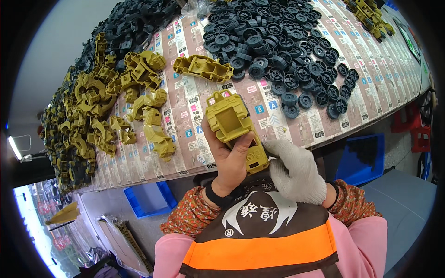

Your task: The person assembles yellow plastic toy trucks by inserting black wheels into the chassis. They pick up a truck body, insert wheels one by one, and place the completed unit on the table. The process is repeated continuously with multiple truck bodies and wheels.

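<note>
My bare left hand (230, 162) is wrapped round an olive-yellow toy truck body (230, 119), thumb across its near part. The truck body is held up over the table's near edge, its box-like end pointing away from me. My right hand (296, 172), in a whitish knitted glove, is at the truck body's near right side. Its fingers are curled in against that side, and a small dark spot shows there; what they pinch, if anything, is hidden.
Black toy wheels (278, 41) lie heaped at the far middle of the table (371, 78). Yellow plastic parts (92, 106) and dark parts (134, 18) pile up on the left. Assembled yellow toys (371, 18) stand far right. Blue trays (149, 198) and red stools (412, 129) are below the table.
</note>
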Tool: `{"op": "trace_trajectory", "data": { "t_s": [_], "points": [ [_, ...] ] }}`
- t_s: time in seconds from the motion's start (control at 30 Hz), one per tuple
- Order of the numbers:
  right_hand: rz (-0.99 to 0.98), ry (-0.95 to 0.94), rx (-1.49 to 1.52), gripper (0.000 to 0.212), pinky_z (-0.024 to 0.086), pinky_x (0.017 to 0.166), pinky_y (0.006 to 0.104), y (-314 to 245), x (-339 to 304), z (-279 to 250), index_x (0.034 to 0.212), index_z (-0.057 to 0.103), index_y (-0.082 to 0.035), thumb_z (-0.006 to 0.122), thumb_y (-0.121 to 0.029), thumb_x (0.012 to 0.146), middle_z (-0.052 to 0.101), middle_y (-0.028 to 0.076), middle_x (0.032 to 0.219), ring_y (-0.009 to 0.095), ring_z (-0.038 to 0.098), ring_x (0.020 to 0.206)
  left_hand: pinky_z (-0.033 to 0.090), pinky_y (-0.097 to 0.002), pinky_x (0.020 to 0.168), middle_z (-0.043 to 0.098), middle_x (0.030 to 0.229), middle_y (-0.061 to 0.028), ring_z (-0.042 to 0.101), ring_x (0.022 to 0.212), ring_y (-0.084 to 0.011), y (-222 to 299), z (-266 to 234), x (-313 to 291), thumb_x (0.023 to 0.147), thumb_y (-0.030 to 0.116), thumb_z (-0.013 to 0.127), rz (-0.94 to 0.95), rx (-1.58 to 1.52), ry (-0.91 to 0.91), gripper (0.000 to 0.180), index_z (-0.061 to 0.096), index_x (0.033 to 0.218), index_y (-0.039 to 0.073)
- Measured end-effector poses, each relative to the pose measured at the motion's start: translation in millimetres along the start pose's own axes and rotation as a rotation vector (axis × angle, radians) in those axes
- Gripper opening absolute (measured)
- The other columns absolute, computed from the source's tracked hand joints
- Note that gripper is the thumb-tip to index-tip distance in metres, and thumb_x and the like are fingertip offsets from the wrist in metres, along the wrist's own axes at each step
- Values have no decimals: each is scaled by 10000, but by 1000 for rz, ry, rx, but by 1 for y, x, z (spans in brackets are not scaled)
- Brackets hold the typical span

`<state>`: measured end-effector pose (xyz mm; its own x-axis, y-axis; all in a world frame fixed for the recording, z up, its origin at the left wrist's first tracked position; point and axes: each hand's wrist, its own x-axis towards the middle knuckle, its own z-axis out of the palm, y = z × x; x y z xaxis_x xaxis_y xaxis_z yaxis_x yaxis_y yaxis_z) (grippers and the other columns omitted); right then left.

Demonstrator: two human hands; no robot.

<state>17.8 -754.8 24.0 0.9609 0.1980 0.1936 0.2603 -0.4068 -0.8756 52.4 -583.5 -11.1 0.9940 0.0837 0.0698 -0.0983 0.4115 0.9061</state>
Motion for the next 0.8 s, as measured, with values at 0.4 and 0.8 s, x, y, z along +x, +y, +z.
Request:
{"op": "trace_trajectory", "data": {
  "t_s": [0.4,0.8],
  "points": [
    [120,-77,-7,322,590,784,464,10,18,-29,1200,668,-7,659,-40,879,741,213,968,405,742,835,509,-369,1053,578,1365,-121,615,1236,-227,12,-5,20,956,62,774,-184,295,-407,856,248,1630,122],
    [492,-97,596,436,568,860,322,28,5,-69,1317,604,-18,777,-171,947,679,110,1109,202,684,959,533,-406,1038,518,1488,-200,633,1278,-315,52,-32,48,942,256,774,-761,-118,-581,965,163,1688,210]
  ]
}}
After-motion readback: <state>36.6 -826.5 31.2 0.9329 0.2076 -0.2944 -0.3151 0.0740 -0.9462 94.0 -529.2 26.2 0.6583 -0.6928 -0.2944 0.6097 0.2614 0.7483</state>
